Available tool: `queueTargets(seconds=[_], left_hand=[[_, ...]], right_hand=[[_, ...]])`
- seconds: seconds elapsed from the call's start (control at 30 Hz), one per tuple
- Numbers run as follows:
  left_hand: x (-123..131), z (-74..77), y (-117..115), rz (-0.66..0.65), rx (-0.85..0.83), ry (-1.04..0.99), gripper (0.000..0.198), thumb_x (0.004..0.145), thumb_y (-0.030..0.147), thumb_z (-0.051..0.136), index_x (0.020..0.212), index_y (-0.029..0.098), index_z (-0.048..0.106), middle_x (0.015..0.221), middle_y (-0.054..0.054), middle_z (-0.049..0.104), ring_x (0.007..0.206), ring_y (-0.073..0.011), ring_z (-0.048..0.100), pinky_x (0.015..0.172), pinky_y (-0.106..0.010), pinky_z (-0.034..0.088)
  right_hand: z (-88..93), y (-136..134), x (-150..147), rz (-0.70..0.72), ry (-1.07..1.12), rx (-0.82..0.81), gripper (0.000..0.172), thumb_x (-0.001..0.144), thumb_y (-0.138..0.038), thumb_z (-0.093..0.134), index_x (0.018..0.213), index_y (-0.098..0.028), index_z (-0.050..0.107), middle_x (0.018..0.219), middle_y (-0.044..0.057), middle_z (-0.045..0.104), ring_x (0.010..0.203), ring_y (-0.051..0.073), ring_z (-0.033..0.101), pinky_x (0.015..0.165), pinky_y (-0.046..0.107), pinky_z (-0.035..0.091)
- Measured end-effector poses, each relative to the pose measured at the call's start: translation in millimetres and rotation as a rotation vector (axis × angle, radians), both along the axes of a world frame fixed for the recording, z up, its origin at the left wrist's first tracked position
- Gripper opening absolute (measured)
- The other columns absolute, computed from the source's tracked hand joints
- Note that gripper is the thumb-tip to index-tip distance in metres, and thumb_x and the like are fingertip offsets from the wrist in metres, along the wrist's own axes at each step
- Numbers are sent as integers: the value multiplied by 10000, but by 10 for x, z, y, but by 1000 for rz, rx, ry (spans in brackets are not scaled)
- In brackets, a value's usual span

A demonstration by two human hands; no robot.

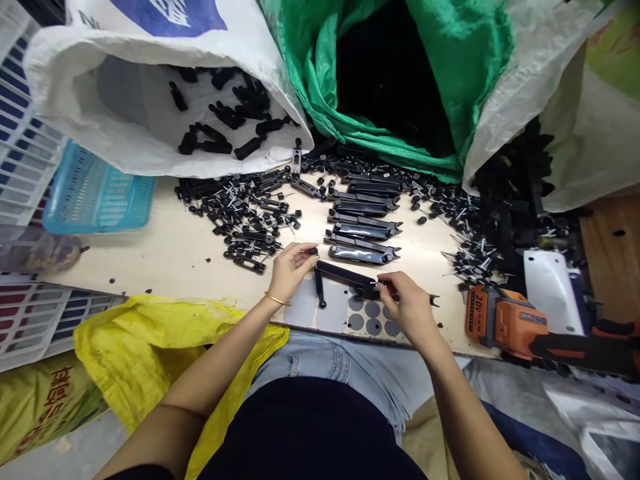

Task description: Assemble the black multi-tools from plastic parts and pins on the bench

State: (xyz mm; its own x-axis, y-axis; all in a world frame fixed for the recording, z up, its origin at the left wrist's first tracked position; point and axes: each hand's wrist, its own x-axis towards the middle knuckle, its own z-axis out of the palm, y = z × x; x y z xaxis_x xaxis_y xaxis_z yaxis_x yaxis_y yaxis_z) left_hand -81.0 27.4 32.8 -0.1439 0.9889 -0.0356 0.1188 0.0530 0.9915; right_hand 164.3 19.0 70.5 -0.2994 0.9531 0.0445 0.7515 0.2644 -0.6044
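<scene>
A long black bar (pixel 345 273) lies slanted between my hands at the table's front. My left hand (pixel 293 272) is closed at its left end, pinching a small black knob (pixel 314 251). From that end a short black arm (pixel 320 288) points toward me. At the bar's right end, my right hand (pixel 406 305) is closed on a black-headed screw, whose silver shank (pixel 375 283) shows at the fingertips. Its head is mostly hidden. A forked black tip (pixel 434 301) sticks out beyond the right hand. Several black folding arms (pixel 363 253) lie stacked in a column behind.
Piles of black-headed screws lie left (pixel 240 217) and right (pixel 475 250). Behind stand a white sack (pixel 150 157) with black parts and a green sack (pixel 320 87). An orange cordless tool (pixel 515 317) lies right, a blue basket (pixel 100 193) left. Grey discs (pixel 373 327) mark the front edge.
</scene>
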Motion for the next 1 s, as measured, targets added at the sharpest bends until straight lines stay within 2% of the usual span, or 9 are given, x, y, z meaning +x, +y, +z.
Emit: queueTargets(seconds=[0.07, 0.13, 0.27, 0.43, 0.53, 0.67, 0.77, 0.9, 1.0], left_hand=[[-3, -45, 16, 6, -13, -27, 291, 737, 321, 675, 971, 150, 651, 915, -42, 597, 801, -120, 626, 773, -266, 545], [-13, -80, 18, 22, -14, -36, 296, 728, 333, 687, 956, 148, 648, 924, -44, 600, 797, -120, 630, 770, -269, 551], [18, -142, -24, 102, 34, -28, 301, 730, 344, 693, 951, 147, 638, 953, -51, 601, 791, -115, 635, 781, -273, 553], [70, -174, -65, 175, 120, 29, 273, 759, 326, 674, 967, 152, 637, 945, -44, 583, 819, -114, 630, 782, -259, 557], [38, -157, -79, 140, 138, 122, 264, 780, 334, 653, 971, 153, 637, 941, -44, 574, 819, -116, 630, 747, -247, 569], [-46, -108, -115, 65, 230, 336, 225, 836, 313, 586, 1002, 168, 628, 942, -46, 600, 798, -115, 634, 717, -251, 580], [-98, -71, -129, 0, 353, 527, 189, 863, 259, 544, 1010, 176, 630, 918, -48, 641, 847, -125, 630, 724, -243, 575], [-135, 1, -96, -36, 415, 673, 196, 889, 232, 498, 1032, 182, 621, 919, -54, 661, 838, -123, 633, 728, -239, 563], [-165, 72, -48, -223, 450, 813, 192, 894, 223, 494, 1027, 182, 626, 910, -59, 669, 849, -139, 630, 759, -275, 547]], right_hand=[[1, -13, -46, 101, -108, 92, 177, 883, -249, 453, 928, -184, 612, 865, 84, 655, 783, 203, 616, 680, 330, 511], [-44, -46, -78, 121, -141, 145, 197, 895, -240, 440, 972, -184, 612, 910, 92, 667, 859, 225, 611, 715, 357, 517], [-228, -125, -106, 49, -17, 244, 213, 896, -223, 470, 1061, -196, 601, 992, 76, 679, 919, 209, 610, 795, 364, 515], [-428, -159, -138, -30, 38, 331, 232, 891, -197, 483, 1088, -186, 605, 965, 78, 687, 884, 192, 630, 793, 344, 518], [-489, -169, -122, 15, 14, 353, 302, 896, -188, 466, 1185, -178, 553, 1009, 93, 675, 910, 195, 625, 796, 345, 517], [-552, -251, -45, 79, -94, 338, 503, 895, -215, 450, 1386, -179, 344, 1156, 134, 608, 1007, 233, 587, 853, 406, 478], [-599, -326, 12, 76, -182, 356, 617, 872, -241, 490, 1433, -189, 238, 1199, 141, 578, 1075, 255, 549, 930, 457, 411], [-640, -361, 50, 102, -212, 344, 635, 870, -239, 485, 1440, -213, 207, 1205, 124, 579, 1088, 238, 544, 970, 452, 360], [-645, -352, 55, 104, -207, 341, 638, 863, -231, 487, 1437, -205, 212, 1188, 124, 586, 1079, 238, 541, 960, 441, 358]])
